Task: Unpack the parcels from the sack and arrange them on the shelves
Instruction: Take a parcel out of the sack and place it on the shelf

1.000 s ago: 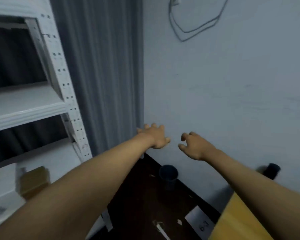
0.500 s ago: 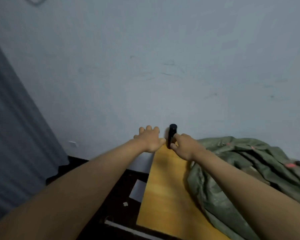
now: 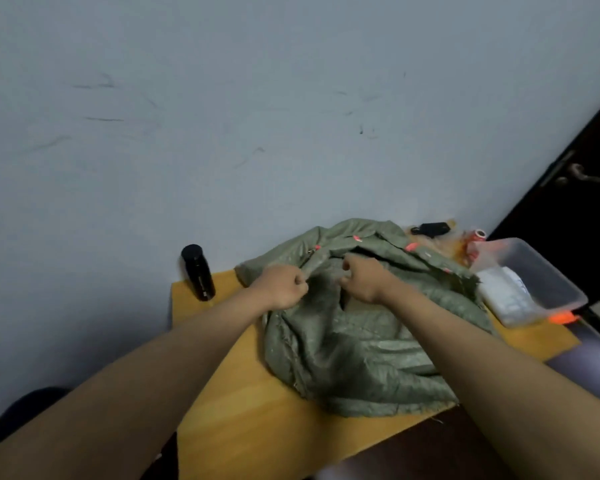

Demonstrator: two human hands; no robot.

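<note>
A crumpled olive-green sack [image 3: 354, 355] lies on a yellow wooden table [image 3: 243, 410] against the wall. My left hand [image 3: 283, 287] grips the sack's rim on the left of its opening, fingers curled into the cloth. My right hand [image 3: 362, 277] pinches the rim on the right side of the opening. Between the two hands the mouth shows dark, and a tan shape shows inside. No shelves are in view.
A black bottle [image 3: 198, 271] stands upright at the table's far left corner by the wall. A clear plastic tub [image 3: 534, 278] with white contents sits to the right of the sack. A small black item [image 3: 430, 228] and orange tape lie behind it. A dark door [image 3: 568, 209] is at the right.
The view swung right from the shelves and wall to the table. Both hands came down from mid-air onto the sack and closed on its rim.
</note>
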